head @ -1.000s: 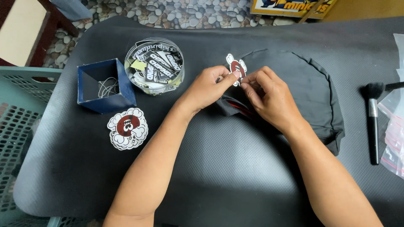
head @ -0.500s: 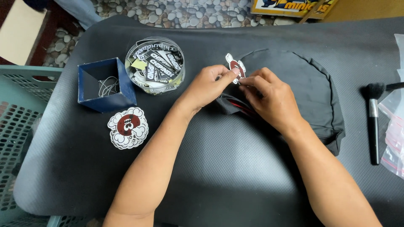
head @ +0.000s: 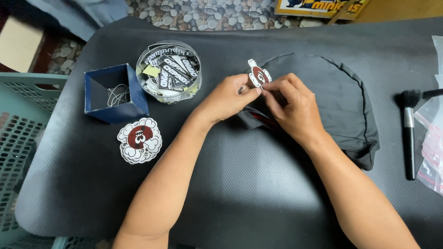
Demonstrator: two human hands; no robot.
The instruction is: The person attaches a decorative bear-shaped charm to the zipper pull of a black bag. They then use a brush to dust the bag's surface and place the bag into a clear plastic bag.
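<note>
My left hand [head: 228,97] and my right hand [head: 293,108] meet over a folded black garment [head: 337,99] on the dark mat. Between their fingertips they pinch a small cloud-shaped tag [head: 258,75], white with a red middle, held upright. Both hands rest on the garment's left edge, where a strip of red shows under my right hand. A stack of the same cloud-shaped tags [head: 139,140] lies on the mat to the left of my left forearm.
A round clear tub of black-and-white labels [head: 169,71] and a blue square box holding a ball chain [head: 115,92] stand at the back left. A black brush [head: 408,127] and clear zip bags [head: 431,143] lie at the right. A teal plastic basket [head: 18,138] sits off the mat's left edge.
The hands and tag have stayed almost where they were; only the fingertips have shifted slightly on the tag.
</note>
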